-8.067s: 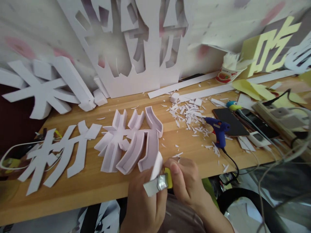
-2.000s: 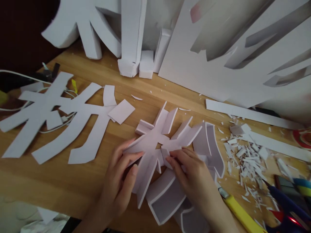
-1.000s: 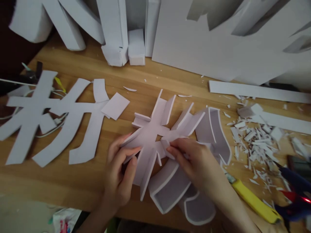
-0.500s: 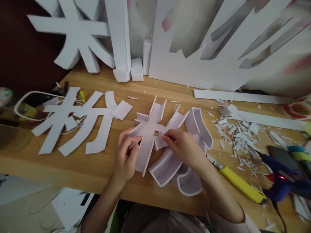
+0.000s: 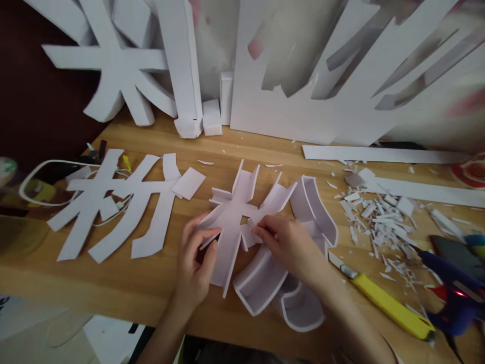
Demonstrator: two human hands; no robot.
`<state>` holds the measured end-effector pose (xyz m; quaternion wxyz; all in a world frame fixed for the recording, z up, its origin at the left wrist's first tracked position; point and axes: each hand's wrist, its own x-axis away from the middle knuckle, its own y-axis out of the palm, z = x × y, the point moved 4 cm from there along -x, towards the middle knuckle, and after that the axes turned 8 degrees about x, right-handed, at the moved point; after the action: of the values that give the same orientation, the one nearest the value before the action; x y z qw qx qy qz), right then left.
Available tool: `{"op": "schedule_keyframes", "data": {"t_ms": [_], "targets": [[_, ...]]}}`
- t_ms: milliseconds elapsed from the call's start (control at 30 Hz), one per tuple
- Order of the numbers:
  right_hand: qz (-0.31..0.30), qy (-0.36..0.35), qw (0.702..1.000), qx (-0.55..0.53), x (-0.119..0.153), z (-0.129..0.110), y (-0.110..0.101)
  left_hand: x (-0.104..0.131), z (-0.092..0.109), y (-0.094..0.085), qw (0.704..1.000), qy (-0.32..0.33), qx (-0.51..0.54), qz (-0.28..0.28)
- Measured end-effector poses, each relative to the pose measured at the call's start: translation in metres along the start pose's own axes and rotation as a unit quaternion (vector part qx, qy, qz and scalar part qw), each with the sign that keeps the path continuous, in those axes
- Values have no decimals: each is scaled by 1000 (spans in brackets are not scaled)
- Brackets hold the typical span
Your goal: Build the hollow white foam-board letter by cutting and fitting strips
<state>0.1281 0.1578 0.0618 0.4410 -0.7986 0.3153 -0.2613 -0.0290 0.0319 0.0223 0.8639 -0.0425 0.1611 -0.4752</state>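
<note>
wooden tabletop (image 5: 151, 285) supports the work; the white letter (image 5: 229, 215) lies at its near middle, flat side down, probably so that its raised edges can be reached. your right hand (image 5: 287, 242) pinches a small white piece (image 5: 251, 223) in a narrow grip at the letter's center, apparently to control its position. your left hand (image 5: 195, 260) rests its fingertips on the letter's left side, thumb parted, likely to steady it. the cutter (image 5: 381, 296) and glue gun (image 5: 456, 298) lie to the right, plausibly for easy reach.
</note>
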Motion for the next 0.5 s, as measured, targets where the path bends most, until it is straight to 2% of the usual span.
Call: {"op": "schedule_keyframes", "data": {"t_ms": [233,400,500], "targets": [[54,-57,997,8,2,0,2,3,3,-1,998,-32,-42,-21],[53,-62,997,-4,4,1,5,7,3,-4,993,-70,-98,-19],[44,-56,997,-21,6,2,4,8,5,-6,988,-83,-134,3]]}}
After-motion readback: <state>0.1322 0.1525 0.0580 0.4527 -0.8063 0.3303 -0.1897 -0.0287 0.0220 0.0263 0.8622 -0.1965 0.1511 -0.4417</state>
